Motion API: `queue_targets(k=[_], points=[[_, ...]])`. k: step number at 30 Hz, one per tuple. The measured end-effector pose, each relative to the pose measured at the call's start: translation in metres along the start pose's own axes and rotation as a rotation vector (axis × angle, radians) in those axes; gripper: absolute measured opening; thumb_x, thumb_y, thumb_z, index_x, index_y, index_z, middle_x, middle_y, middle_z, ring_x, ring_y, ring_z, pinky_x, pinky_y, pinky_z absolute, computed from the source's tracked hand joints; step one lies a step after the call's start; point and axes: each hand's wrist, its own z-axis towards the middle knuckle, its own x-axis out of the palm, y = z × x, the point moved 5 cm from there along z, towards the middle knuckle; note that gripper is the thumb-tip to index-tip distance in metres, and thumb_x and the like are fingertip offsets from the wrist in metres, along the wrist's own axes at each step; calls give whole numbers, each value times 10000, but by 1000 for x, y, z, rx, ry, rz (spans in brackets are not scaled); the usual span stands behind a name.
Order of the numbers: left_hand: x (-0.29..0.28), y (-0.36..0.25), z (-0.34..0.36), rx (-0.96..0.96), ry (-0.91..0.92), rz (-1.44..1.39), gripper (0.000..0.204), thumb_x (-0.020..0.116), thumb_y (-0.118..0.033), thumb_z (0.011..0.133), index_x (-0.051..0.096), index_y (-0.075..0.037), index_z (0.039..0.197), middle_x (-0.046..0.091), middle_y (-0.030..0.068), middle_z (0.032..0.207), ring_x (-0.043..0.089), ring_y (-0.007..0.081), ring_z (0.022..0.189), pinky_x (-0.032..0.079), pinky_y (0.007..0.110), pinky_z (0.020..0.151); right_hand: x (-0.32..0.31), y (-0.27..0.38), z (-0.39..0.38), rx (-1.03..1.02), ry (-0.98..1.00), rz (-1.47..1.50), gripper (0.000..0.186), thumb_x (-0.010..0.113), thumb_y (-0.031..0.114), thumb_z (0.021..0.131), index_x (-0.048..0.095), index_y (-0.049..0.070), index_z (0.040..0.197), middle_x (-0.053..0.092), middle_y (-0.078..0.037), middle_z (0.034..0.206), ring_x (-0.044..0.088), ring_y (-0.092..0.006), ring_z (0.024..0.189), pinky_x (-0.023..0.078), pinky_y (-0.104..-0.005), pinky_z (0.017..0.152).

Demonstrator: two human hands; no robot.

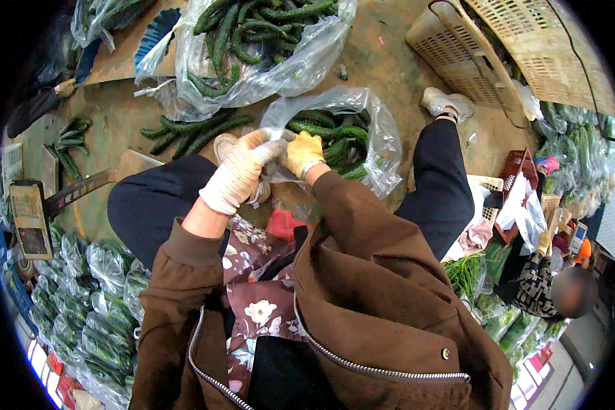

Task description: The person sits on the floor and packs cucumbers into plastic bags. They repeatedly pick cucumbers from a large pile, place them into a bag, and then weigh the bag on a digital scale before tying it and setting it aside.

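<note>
Left hand and right hand pinching a clear bag;
bagged cucumbers just beyond the right hand; loose cucumbers left of the left hand.

Weighing scale at left, pale perforated crates and dark-red basket at right.

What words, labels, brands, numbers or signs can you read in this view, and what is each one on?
None can be read with confidence.
Dark post at left: marks that look like lettering, too small and slanted to read.
Display box on that post: its screen and panel are too blurred to read.
Clear bag of cucumbers at the hands: no lettering seen.
Elsewhere: no text I can make out.
</note>
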Motion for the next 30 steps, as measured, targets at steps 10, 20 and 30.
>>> queue_targets(k=[10,20,30], points=[[-20,0,-1,32,-46,57,252,593,-216,860,628,-35,1031,511,-42,661,369,22,526,265,172,467,-8,-100,-44,-158,-6,-89,338,537,409,833,670,112,926,630,-132,957,595,-328,940,507,-432,763],[-3,-31,-36,190,67,265,242,587,-207,821,630,-55,1004,556,-51,772,453,33,636,375,192,573,-126,-167,-134,138,344,-804,579,728,398,660,612,122,1156,675,-88,994,632,-275,963,327,-616,872],[12,33,4,148,212,665,303,587,-255,839,606,-6,1011,635,77,869,584,171,805,470,333,754,-99,-167,-118,34,470,-414,505,685,428,728,620,124,1127,655,-135,1048,604,-320,1018,425,-443,920]])
